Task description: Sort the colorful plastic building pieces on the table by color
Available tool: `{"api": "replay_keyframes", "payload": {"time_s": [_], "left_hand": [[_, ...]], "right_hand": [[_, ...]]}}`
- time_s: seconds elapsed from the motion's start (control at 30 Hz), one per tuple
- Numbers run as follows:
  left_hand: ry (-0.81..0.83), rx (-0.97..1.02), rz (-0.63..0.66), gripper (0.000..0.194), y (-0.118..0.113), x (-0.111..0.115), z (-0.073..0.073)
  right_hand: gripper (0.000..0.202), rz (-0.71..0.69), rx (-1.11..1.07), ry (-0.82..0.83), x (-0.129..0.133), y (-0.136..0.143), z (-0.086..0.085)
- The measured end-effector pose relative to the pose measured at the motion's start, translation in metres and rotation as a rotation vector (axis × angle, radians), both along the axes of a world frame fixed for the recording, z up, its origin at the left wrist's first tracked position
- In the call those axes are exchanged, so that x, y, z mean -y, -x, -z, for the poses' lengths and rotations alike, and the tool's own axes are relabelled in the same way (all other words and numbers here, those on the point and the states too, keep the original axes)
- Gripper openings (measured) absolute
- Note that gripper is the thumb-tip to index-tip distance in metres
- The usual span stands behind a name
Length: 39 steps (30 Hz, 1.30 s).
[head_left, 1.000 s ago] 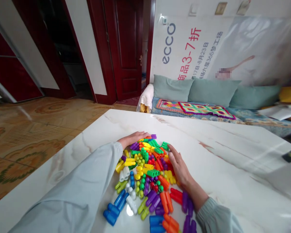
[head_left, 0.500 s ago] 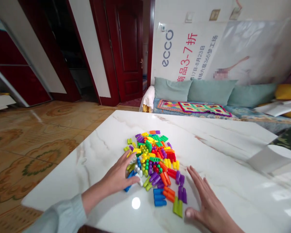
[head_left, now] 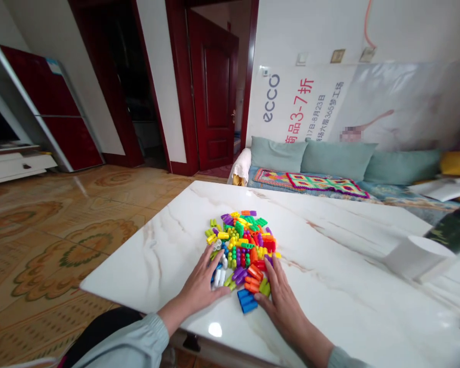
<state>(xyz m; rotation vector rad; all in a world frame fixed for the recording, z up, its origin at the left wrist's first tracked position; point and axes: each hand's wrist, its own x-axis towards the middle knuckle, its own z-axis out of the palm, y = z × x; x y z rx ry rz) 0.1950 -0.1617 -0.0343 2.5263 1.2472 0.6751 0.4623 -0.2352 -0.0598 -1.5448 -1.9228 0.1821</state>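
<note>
A heap of small plastic toy pieces [head_left: 239, 245] in many colours lies on the white marble-patterned table [head_left: 168, 240]. My left hand [head_left: 203, 276] rests against the heap's left edge with fingers apart, beside white pieces [head_left: 220, 276]. On the other side, my right hand [head_left: 281, 291] touches the heap's right edge, its fingers stretched out. Near its thumb lie a blue piece [head_left: 247, 301] and a lime green piece [head_left: 265, 287]. Orange pieces [head_left: 254, 276] sit between the two hands. Whatever lies under the palms is hidden.
A white paper-like object [head_left: 417, 258] stands on the table's right side. Beyond the table is a sofa with teal cushions [head_left: 339, 159] and a crocheted cover [head_left: 325, 184]. A dark red door [head_left: 216, 97] and a red fridge [head_left: 61, 112] are farther back. Tiled floor [head_left: 118, 204] lies left.
My right hand has moved left against the heap, pushing its right-hand pieces inward. My left hand remains at the left edge. The camera view has shifted, showing more of the room at left.
</note>
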Motion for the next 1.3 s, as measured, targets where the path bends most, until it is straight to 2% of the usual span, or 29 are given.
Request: {"api": "replay_keyframes", "payload": {"time_s": [0.13, 0.27, 0.33, 0.7, 0.83, 0.93, 1.0, 1.17, 1.3], "left_hand": [[-0.120, 0.009, 0.111, 0.080, -0.009, 0.003, -0.019], [-0.256, 0.083, 0.258, 0.029, -0.025, 0.006, -0.033], [-0.283, 0.148, 0.292, 0.016, -0.031, 0.007, -0.033], [-0.343, 0.198, 0.306, 0.013, -0.033, 0.001, -0.022], [-0.377, 0.220, 0.307, 0.011, -0.034, 0.000, -0.018], [-0.404, 0.210, 0.300, 0.011, -0.034, 0.004, -0.019], [-0.414, 0.183, 0.335, 0.016, -0.033, 0.008, -0.022], [-0.382, 0.056, 0.531, 0.035, -0.034, 0.015, -0.024], [-0.324, -0.018, 0.559, 0.038, -0.035, 0.015, -0.021]], "right_hand": [[0.082, 0.022, -0.051, 0.061, 0.002, -0.001, -0.003], [0.078, 0.046, -0.086, 0.093, 0.002, -0.001, -0.008], [0.073, 0.067, -0.107, 0.102, 0.002, -0.002, -0.009], [0.056, 0.148, -0.154, -0.031, -0.007, -0.018, -0.014], [0.042, 0.145, -0.180, -0.006, -0.012, -0.028, -0.023], [0.035, 0.125, -0.119, 0.022, -0.015, -0.035, -0.034], [0.042, 0.097, -0.016, 0.038, -0.018, -0.039, -0.041], [0.077, 0.005, 0.363, 0.105, -0.023, -0.042, -0.051], [0.075, -0.031, 0.472, 0.118, -0.025, -0.042, -0.050]]}}
